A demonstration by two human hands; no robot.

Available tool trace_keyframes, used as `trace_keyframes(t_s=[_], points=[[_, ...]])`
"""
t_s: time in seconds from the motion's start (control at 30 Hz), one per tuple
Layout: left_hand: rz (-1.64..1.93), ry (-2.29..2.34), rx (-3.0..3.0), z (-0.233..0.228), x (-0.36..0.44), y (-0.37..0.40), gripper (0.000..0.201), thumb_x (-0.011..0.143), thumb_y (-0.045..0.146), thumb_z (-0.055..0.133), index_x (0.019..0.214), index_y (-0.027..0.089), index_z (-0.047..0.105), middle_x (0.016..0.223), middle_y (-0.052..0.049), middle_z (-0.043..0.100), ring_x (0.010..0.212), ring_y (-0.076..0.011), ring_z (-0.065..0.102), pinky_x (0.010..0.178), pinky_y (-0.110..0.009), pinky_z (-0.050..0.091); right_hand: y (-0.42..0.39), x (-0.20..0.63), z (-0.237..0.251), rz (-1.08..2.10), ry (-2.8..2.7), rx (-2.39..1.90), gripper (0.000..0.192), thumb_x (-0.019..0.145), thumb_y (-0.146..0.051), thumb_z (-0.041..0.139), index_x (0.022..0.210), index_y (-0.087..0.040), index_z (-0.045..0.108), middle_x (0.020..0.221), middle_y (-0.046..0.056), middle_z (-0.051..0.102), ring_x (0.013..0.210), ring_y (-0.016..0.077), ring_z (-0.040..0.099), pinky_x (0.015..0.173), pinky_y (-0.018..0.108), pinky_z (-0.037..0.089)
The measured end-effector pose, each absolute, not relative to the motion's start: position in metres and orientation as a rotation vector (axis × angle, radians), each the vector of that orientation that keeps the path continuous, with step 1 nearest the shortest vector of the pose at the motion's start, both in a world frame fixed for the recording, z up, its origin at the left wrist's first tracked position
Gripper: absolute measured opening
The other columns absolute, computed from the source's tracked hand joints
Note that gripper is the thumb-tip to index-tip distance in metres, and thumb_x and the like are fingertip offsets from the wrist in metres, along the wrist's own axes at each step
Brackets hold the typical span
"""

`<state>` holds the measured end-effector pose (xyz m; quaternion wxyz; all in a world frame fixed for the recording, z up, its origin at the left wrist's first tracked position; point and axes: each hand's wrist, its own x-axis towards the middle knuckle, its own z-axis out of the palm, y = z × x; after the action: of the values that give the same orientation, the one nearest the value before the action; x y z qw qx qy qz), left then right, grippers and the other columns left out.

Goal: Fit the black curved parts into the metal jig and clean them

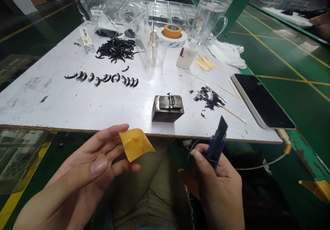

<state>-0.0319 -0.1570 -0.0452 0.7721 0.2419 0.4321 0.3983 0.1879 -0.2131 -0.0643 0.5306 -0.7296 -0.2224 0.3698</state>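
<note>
Head view: left hand pinches small yellow tape square in fingertips, lower centre, just below white table's near edge. Right hand grips blue utility knife, blade up, lower right, near the edge.

The blue utility knife's handle is buried in the right hand; print on the small white label strip is unreadable.
</note>
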Motion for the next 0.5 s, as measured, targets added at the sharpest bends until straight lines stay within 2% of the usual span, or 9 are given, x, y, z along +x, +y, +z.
trace_keyframes(t_s=[0.13,0.23,0.37,0.5], points=[[0.858,0.967,0.497,-0.042,-0.028,-0.157,0.046,0.093,0.030,0.058,0.138,0.032,0.060,0.132,0.001,0.067,0.131,-0.0358,0.055,0.089,-0.029,0.061,-0.215,0.191,-0.068,0.862,-0.466,-1.752,0.034,0.079,-0.051,0.073,0.071,-0.020,0.063,0.058,-0.004,0.046,0.052,0.0112,0.043,0.055,0.027,0.051],[0.854,0.991,0.478,-0.035,-0.021,-0.155,0.041,0.094,0.028,0.055,0.134,0.030,0.065,0.129,0.002,0.069,0.131,-0.0346,0.056,0.089,-0.028,0.061,-0.217,0.194,-0.071,0.908,-0.450,-1.754,0.033,0.078,-0.052,0.074,0.079,-0.019,0.068,0.058,-0.004,0.046,0.051,0.0113,0.044,0.053,0.028,0.051],[0.870,1.033,0.529,-0.035,-0.017,-0.152,0.045,0.085,0.029,0.067,0.130,0.030,0.068,0.127,-0.002,0.070,0.124,-0.0359,0.062,0.085,-0.031,0.065,-0.219,0.197,-0.075,0.912,-0.473,-1.770,0.031,0.078,-0.050,0.073,0.086,-0.020,0.069,0.061,-0.003,0.052,0.049,0.0111,0.045,0.048,0.027,0.048],[0.909,1.098,0.602,-0.047,-0.024,-0.150,0.056,0.078,0.031,0.074,0.134,0.029,0.065,0.131,-0.008,0.067,0.116,-0.0374,0.066,0.081,-0.038,0.067,-0.219,0.198,-0.079,0.867,-0.492,-1.767,0.025,0.079,-0.045,0.071,0.082,-0.021,0.067,0.056,-0.006,0.043,0.046,0.0093,0.038,0.043,0.023,0.042]])
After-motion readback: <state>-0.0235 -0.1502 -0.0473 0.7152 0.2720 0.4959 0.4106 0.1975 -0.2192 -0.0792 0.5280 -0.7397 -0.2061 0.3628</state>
